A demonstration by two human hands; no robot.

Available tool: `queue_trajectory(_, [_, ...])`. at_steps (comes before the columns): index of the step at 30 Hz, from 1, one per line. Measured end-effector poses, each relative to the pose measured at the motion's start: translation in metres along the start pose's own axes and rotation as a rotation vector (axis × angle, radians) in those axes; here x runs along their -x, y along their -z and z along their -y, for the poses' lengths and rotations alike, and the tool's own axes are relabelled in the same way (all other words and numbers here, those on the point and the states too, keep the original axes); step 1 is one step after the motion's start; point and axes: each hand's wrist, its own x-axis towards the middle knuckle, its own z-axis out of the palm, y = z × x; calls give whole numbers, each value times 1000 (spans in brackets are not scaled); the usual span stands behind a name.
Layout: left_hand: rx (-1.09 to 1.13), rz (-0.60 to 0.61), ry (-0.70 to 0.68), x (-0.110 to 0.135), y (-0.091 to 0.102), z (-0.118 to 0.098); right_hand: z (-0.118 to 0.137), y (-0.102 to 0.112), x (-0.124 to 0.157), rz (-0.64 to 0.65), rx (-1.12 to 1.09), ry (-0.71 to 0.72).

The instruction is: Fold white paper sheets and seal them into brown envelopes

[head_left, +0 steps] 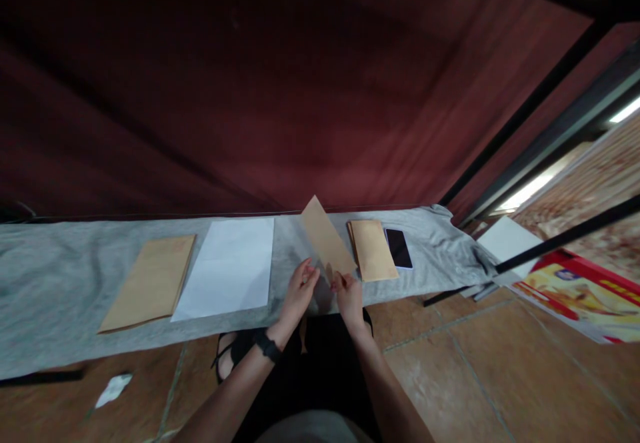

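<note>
A brown kraft paper envelope (327, 238) is tilted above the grey cloth, its lower end pinched between the thumb and fingers of my right hand (349, 296). My left hand (301, 288) is just left of that envelope, fingers half curled with a gap to the thumb and nothing visible in them. It looks apart from the envelope. To the right lies a small stack of brown envelopes (374, 250). White paper sheets (227, 266) lie left of my hands, and farther left is a pile of larger brown envelopes (150, 283).
A grey cloth (45, 283) covers the long, narrow table. Beside the right-hand envelopes lies a dark-screened phone (399, 248). A dark red curtain (250, 110) hangs behind. Black metal bars (530, 113) and a red and yellow box (583, 293) stand at right. White tissue (114, 390) is on the tiled floor.
</note>
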Motion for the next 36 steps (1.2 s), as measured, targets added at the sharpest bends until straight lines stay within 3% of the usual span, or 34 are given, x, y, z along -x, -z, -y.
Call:
queue_trajectory(3, [81, 14, 166, 2, 3, 15, -4, -9, 8, 106, -499, -248])
queue_trajectory(6, [116, 119, 166, 2, 5, 28, -5, -21, 21, 190, -933, -472])
queue_trajectory(11, [30, 138, 136, -10, 12, 38, -5, -29, 29, 239, -1058, -579])
queue_trajectory(15, [-29, 116, 188, -20, 23, 41, -7, -24, 25, 388, -980, -591])
queue_trajectory(18, [-74, 94, 232, -22, 29, 40, -13, -17, 25, 475, -745, -507])
queue_trajectory(20, [-98, 82, 254, -20, 30, 40, -20, -10, 28, 440, -554, -392])
queue_trajectory(22, [-120, 69, 261, -17, 29, 40, -27, -2, 31, 325, -323, -160])
queue_trajectory(24, [-153, 60, 254, -13, 28, 38, -34, 7, 32, 214, -34, 161])
queue_trajectory(26, [-192, 64, 241, -10, 26, 36, -39, 14, 32, 199, 224, 414])
queue_trajectory(28, [-245, 79, 212, -8, 26, 34, -44, 19, 31, 240, 421, 561])
queue_trajectory(32, [-480, 31, 72, -3, 27, 33, -50, 21, 28, 275, 642, 671])
queue_trajectory(36, [-755, 0, -212, -5, 26, 32, -55, 20, 27, 277, 677, 698])
